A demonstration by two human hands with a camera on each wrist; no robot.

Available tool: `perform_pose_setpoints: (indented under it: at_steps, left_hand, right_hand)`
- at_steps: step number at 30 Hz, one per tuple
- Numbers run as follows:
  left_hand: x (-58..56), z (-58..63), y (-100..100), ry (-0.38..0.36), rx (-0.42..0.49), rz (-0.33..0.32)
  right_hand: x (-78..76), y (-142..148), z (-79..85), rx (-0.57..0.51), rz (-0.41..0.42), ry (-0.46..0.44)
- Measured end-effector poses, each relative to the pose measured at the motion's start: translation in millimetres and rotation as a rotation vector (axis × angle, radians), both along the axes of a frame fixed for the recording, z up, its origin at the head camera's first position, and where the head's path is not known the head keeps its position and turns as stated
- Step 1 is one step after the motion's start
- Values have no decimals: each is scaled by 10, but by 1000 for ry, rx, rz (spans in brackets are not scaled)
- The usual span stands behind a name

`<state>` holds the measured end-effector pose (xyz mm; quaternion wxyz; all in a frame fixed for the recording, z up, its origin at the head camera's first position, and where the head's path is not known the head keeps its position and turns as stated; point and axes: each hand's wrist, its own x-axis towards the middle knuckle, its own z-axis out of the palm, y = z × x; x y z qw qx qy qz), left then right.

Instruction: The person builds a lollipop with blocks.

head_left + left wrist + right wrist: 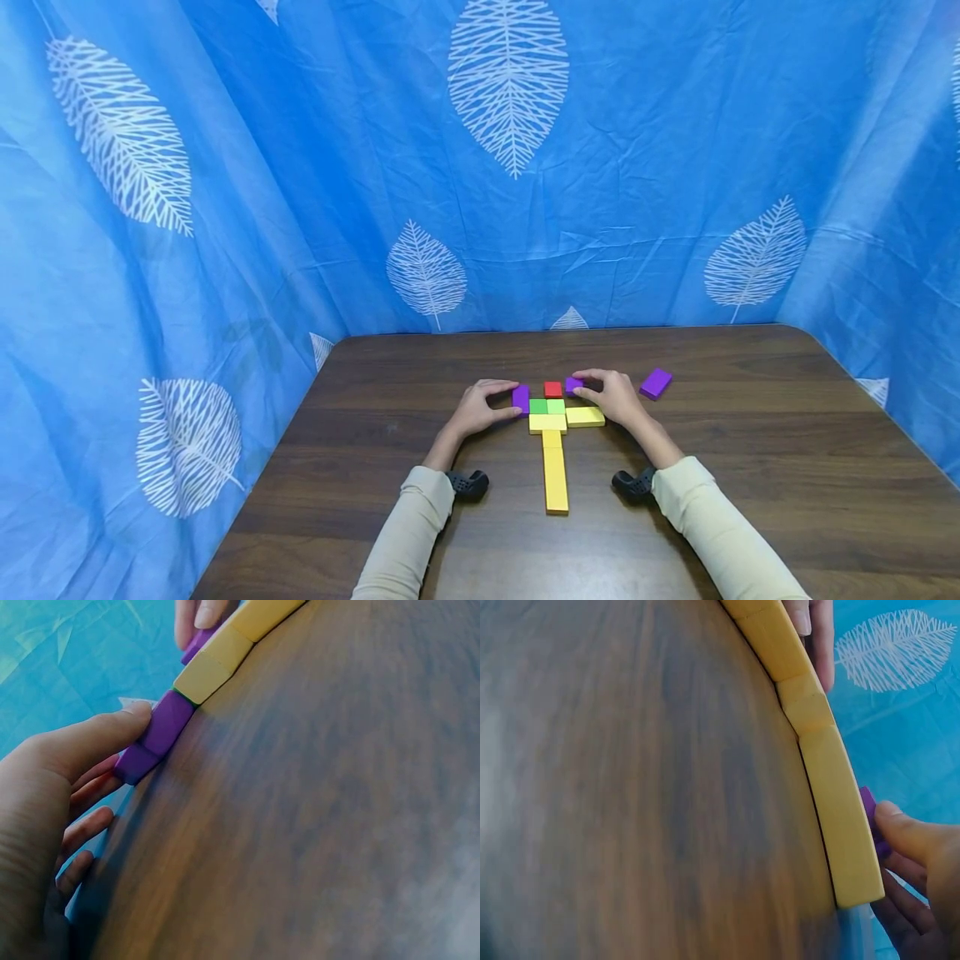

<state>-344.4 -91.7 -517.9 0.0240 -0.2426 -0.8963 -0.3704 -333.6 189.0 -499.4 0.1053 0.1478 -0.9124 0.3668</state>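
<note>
My left hand (476, 410) pinches a purple block (521, 400) between thumb and fingers, at the left side of two green blocks (538, 407). On the other side, my right hand (613, 395) pinches a smaller purple block (573, 386), to the right of a red block (552, 389). In the right wrist view this purple block (873, 817) is partly hidden behind a yellow block (844, 817). Below the green blocks lies a yellow block (547, 423), with a column of yellow blocks (555, 479) running toward me. Another yellow block (585, 417) extends to the right.
A loose purple block (656, 383) lies on the brown wooden table (750, 467), right of my right hand. Behind the table hangs a blue curtain (600, 167) with white leaf prints. Black straps (469, 486) sit on both wrists.
</note>
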Motion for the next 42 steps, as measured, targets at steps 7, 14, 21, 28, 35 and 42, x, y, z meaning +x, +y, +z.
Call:
perform_pose_setpoints:
  at_steps: [7, 14, 21, 28, 35, 42]
  left_hand:
    - [10, 13, 5, -15, 0, 7]
    - [18, 20, 8, -25, 2, 12]
    - [6, 4, 2, -13, -12, 12]
    - [13, -2, 10, -12, -15, 18]
    - [20, -6, 17, -10, -15, 18]
    - [10, -4, 15, -13, -17, 24]
  right_hand:
    - [-18, -35, -36, -2, 17, -6]
    - [-15, -80, -43, 5, 41, -12]
    - [-21, -138, -30, 3, 66, -37]
    - [-20, -191, -25, -16, 74, -57]
    - [-4, -232, -17, -25, 93, -51]
    - [-8, -253, -20, -53, 109, -39]
